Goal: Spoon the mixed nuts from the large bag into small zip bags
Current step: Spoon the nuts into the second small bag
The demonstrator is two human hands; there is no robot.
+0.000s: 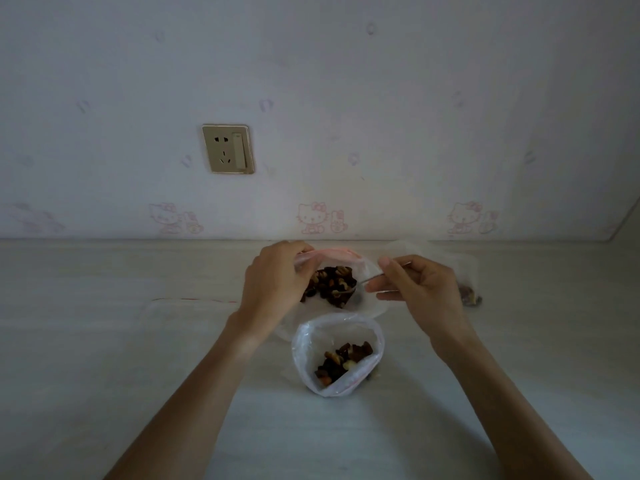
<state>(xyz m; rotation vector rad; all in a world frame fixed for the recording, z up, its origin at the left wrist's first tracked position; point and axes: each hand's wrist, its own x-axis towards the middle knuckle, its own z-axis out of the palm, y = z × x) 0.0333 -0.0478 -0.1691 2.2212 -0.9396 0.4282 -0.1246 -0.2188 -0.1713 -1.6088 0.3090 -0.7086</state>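
Head view: left hand [273, 282] pinches the zip bag [367, 271] rim; right hand [415, 289] grips a spoon [349, 289], its bowl seemingly among nuts [329, 284]; bench [104, 341] beside lies open.

zip bag [341, 268] behind open bag [301, 344], filled bag [467, 282] right

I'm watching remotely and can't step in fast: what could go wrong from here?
1. The spoon has to cross open table to reach the small bag; nuts may drop on the way.
2. The small bag stands unheld and could tip.
3. The left hand alone holds the large bag open; a slip would close its mouth on the spoon.
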